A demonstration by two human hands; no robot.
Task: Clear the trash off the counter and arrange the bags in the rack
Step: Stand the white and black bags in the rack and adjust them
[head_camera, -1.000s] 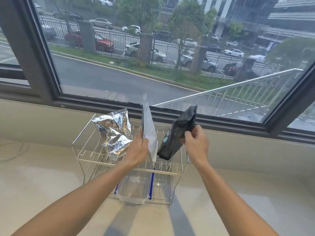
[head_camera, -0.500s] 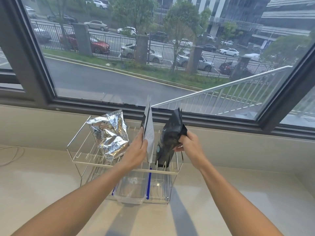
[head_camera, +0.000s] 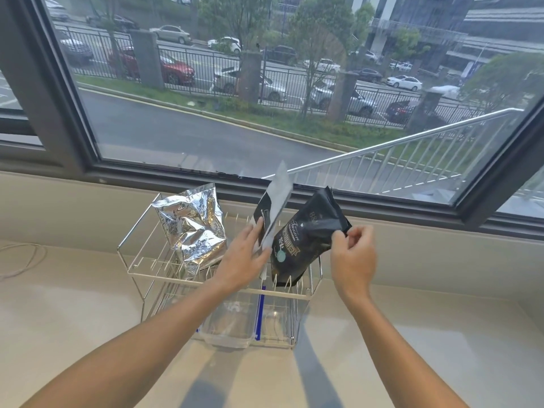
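A white wire rack (head_camera: 141, 265) stands on the pale counter (head_camera: 73, 325) below the window. A crumpled silver foil bag (head_camera: 191, 228) stands in the rack's left part. My left hand (head_camera: 244, 260) holds a flat grey and black pouch (head_camera: 275, 201) upright in the middle of the rack. To its right a black bag (head_camera: 306, 240) with printed lettering leans rightward, its bottom between the rack's prongs. My right hand (head_camera: 353, 257) pinches the black bag's upper right edge.
A clear plastic tray (head_camera: 229, 328) with blue strips sits under the rack's top tier. A thin white cable (head_camera: 23, 260) lies on the counter at far left. The window ledge and dark frame (head_camera: 412, 213) run just behind the rack.
The black bag has come down into the rack and tilted to the right. My right hand has shifted from its middle to its upper right edge. My left hand keeps hold of the grey pouch.
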